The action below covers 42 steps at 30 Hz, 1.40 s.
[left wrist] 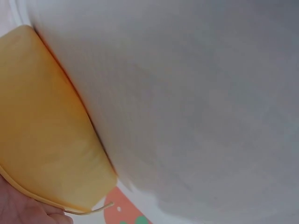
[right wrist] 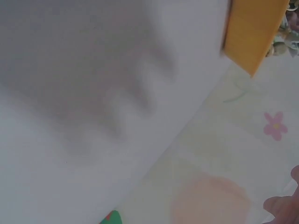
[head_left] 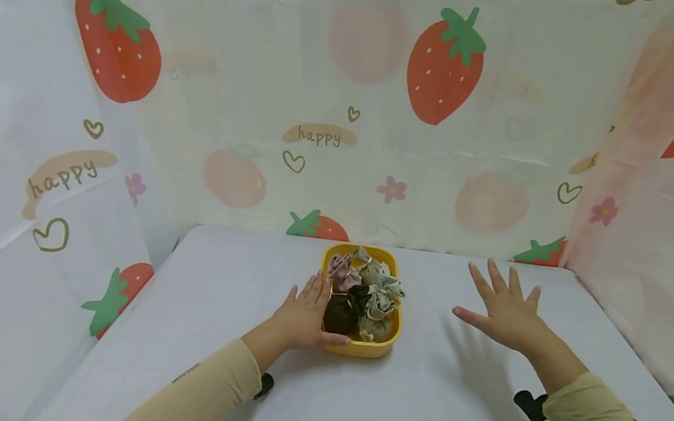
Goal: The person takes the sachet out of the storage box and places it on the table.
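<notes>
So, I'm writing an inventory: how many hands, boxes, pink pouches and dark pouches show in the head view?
Hands: 2, left hand and right hand
Box: 1
Pink pouch: 1
Dark pouch: 1
Total: 5

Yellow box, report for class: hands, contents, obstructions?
Left hand at left side of yellow box, fingers straight. Right hand raised, fingers spread, empty. Box holds cloth pouches. Nothing visible between right hand and box.

Container (head_left: 364, 350) on table (head_left: 236, 275); pouches (head_left: 383, 302) inside; left hand (head_left: 304, 317) at container's left, right hand (head_left: 505, 315) right; curtain (head_left: 287, 61) behind.
</notes>
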Each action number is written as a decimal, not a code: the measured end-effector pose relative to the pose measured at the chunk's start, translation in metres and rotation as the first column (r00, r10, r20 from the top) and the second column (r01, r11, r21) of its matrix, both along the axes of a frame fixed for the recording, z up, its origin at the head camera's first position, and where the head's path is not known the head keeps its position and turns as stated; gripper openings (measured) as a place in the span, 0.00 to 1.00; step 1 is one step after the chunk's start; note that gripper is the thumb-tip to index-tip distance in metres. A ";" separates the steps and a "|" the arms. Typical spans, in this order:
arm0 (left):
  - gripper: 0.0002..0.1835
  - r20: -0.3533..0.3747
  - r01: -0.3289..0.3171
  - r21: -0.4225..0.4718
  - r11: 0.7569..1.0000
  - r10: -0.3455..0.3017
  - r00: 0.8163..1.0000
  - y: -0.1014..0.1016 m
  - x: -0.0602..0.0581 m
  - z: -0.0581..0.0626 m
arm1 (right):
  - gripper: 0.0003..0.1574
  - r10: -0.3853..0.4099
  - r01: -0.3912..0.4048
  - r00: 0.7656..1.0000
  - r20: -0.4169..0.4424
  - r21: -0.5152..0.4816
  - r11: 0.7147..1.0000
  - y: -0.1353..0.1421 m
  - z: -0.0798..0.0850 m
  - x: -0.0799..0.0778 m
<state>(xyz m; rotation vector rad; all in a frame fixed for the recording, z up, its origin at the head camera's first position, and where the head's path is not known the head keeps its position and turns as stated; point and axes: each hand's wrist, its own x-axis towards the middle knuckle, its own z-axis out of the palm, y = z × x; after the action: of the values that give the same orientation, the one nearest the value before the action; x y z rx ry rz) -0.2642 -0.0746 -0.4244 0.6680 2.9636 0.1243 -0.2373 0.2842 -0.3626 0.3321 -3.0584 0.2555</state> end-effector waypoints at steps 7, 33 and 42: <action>0.69 -0.001 -0.014 -0.002 1.000 0.014 1.000 0.001 0.003 0.004 | 0.61 -0.006 0.006 1.000 -0.001 0.004 1.000 -0.006 0.000 -0.006; 0.70 0.007 -0.025 0.014 1.000 0.025 1.000 0.000 0.002 0.002 | 0.59 0.183 -0.136 0.981 0.066 -0.441 0.887 -0.039 0.000 -0.023; 0.70 0.003 -0.025 0.020 0.999 0.025 1.000 0.001 0.002 0.002 | 0.53 0.310 -0.192 0.948 0.077 -0.640 0.744 -0.052 -0.003 -0.022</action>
<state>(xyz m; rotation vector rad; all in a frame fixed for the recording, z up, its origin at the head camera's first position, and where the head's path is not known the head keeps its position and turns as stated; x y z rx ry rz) -0.2620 -0.0731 -0.4227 0.6328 2.9726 0.1569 -0.2591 0.2326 -0.3659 0.7003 -2.8387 1.3467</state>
